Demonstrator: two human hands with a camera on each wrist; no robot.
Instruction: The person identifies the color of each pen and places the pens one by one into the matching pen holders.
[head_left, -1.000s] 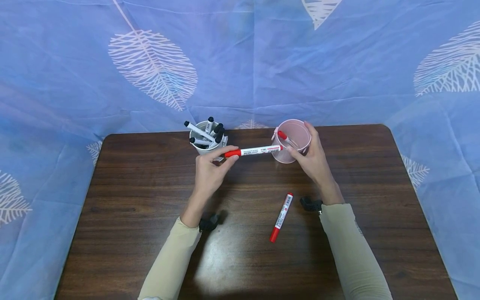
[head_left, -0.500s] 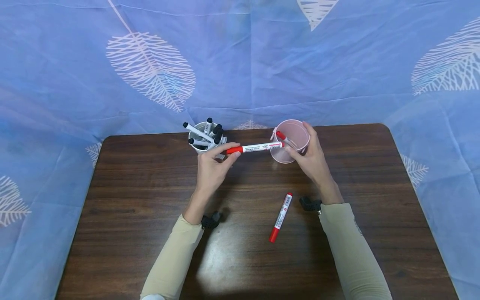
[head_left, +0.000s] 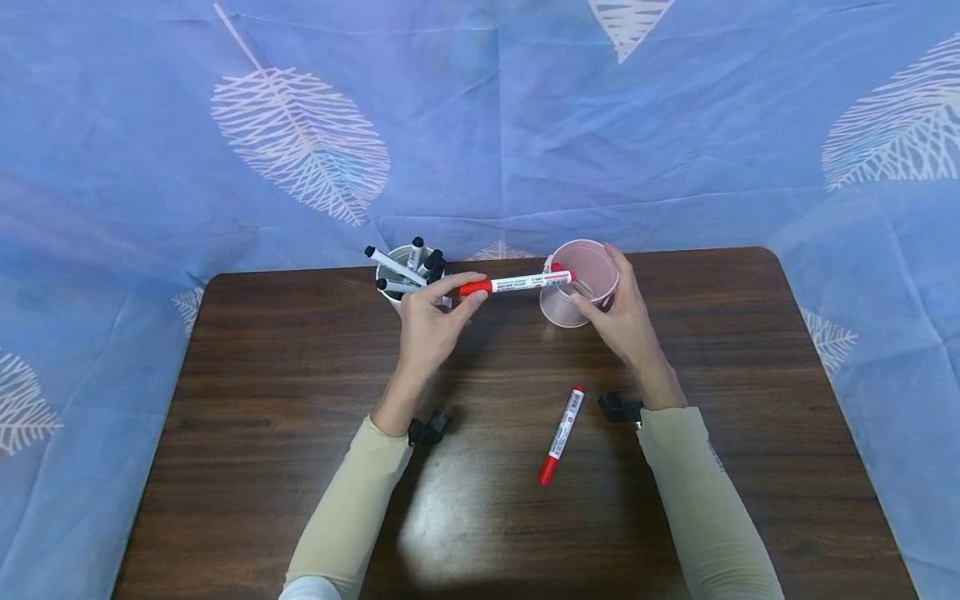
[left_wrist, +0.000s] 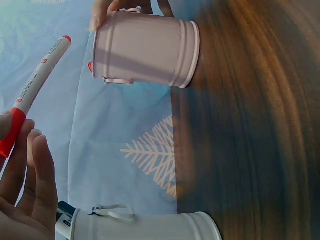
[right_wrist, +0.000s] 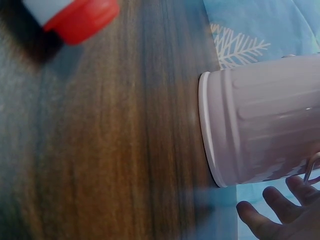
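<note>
My left hand pinches a red marker by its red cap between thumb and fingers. The marker lies nearly level in the air, its far end over the mouth of a small pink bucket. My right hand holds that bucket by its rim, thumb at the front and fingers at the right side. Inside the bucket leans another marker, mostly hidden, with its red end at the rim. In the left wrist view, the held marker points up, apart from the upright pink bucket.
A white bucket with several black-capped markers stands behind my left hand. One more red marker lies on the dark wooden table. A blue leaf-print cloth hangs behind the table's back edge.
My left hand has moved forward and slightly right, bringing the marker's end from the bucket's near left side to over its mouth. The right hand stays on the bucket.
</note>
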